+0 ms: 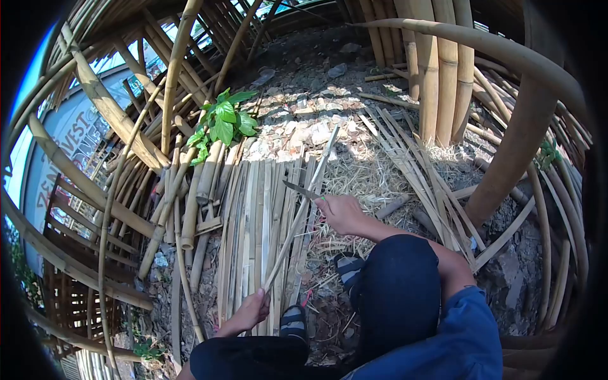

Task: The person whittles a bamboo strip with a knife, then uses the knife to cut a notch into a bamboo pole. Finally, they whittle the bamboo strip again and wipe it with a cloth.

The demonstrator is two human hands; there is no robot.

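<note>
My left hand [250, 310] grips the near end of a long thin bamboo strip [304, 206] that runs up and to the right. My right hand [342, 212] is closed on the handle of a knife [299, 189], whose dark blade lies against the strip about halfway along it. My knees in dark trousers and a blue sleeve fill the lower right. My feet in sandals [292, 321] rest on the ground between the hands.
A bed of split bamboo slats [253, 221] lies under the strip. Thick bamboo poles [437, 76] stand at the back right, and more poles [114, 114] lean at the left. A green plant [221, 123] grows at the back. Shavings and straw [354, 171] cover the ground.
</note>
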